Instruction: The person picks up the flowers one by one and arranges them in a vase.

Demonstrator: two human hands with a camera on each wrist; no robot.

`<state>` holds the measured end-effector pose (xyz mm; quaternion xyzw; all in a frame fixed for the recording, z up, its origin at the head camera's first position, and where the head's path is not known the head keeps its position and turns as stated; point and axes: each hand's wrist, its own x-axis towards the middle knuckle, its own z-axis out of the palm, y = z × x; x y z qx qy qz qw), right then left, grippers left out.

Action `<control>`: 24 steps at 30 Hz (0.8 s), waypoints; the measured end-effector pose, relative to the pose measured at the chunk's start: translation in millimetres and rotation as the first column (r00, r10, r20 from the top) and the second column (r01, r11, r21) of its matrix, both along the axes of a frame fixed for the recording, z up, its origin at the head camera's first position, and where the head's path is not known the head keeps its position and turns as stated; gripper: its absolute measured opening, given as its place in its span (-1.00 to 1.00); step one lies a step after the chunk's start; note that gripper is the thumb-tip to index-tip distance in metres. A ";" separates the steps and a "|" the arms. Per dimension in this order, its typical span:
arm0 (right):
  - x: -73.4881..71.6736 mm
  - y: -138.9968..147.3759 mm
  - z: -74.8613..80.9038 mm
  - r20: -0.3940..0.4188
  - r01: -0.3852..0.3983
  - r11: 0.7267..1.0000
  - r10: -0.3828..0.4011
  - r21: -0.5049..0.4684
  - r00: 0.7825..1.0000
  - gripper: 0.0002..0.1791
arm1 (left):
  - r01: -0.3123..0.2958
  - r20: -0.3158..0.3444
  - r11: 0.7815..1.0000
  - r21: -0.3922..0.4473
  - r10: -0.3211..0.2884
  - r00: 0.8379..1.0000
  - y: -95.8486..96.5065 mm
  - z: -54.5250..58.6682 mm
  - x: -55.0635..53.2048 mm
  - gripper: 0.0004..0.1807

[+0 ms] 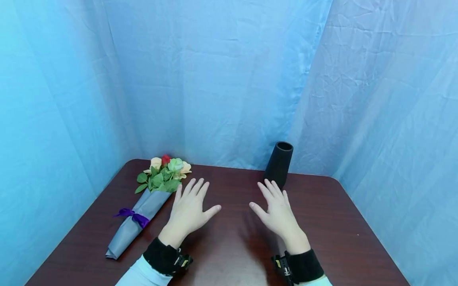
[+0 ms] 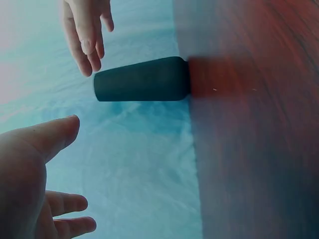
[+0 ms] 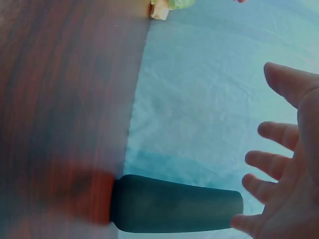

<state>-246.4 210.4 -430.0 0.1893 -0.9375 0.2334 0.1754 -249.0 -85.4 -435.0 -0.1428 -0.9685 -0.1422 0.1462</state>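
My left hand (image 1: pixel 188 209) hovers over the table with its fingers spread, palm down, holding nothing. Just left of it lies a bouquet (image 1: pixel 144 210) wrapped in grey-blue paper with a purple ribbon (image 1: pixel 134 217); its cream, red and pale green flowers (image 1: pixel 175 165) point to the back. My right hand (image 1: pixel 280 214) is likewise spread and bare, in front of a black vase (image 1: pixel 279 163). Upright near the back edge, the vase narrows toward its round open mouth. In the right wrist view, the fingers (image 3: pixel 271 164) of my right hand overlap the vase's mouth end.
The dark brown wooden table (image 1: pixel 229 242) has rounded back corners. Blue cloth (image 1: pixel 214 87) hangs behind it and along both sides. A black band with a small device sits on each wrist, the left band (image 1: pixel 161 256) and the right band (image 1: pixel 305 267).
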 end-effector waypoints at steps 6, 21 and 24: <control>0.8 2.9 10.6 -0.072 -0.044 0.995 0.038 -0.086 0.997 -0.24 | 0.026 -0.067 0.999 0.044 -0.023 0.997 -0.3 14.8 6.6 -0.05; -0.7 5.5 11.3 -0.083 -0.068 0.932 0.041 -0.357 0.996 -0.33 | 0.092 -0.073 0.980 0.176 -0.080 0.994 -13.6 32.3 13.8 -0.22; 0.5 4.3 11.3 -0.017 -0.055 0.885 0.053 -0.463 0.998 -0.36 | 0.084 -0.054 0.976 0.203 -0.074 0.996 -17.9 33.6 14.7 -0.24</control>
